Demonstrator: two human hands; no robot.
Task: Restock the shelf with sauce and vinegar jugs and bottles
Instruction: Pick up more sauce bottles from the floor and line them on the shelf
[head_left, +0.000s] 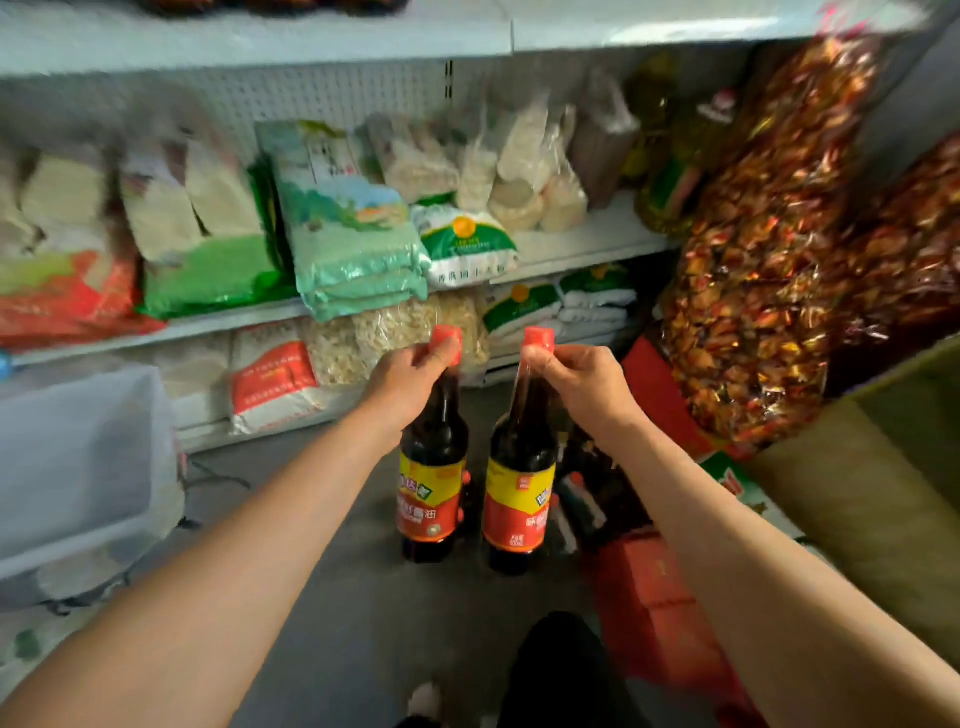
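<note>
Left hand (402, 379) pinches the neck of one sauce bottle (434, 467); right hand (576, 382) pinches another bottle (519, 478). Both hang over the floor, short of the shelf edge (582, 247). Neither shelved; restocking appears early.

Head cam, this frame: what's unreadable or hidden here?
- Head view: necks of the left bottle and right bottle are covered by the left hand and right hand.
- Small label print on both: too blurred to read.
- Dark items in the red box: partly behind the right bottle and forearm, unidentifiable.
- Top shelf: contents cut off by the upper edge.
</note>
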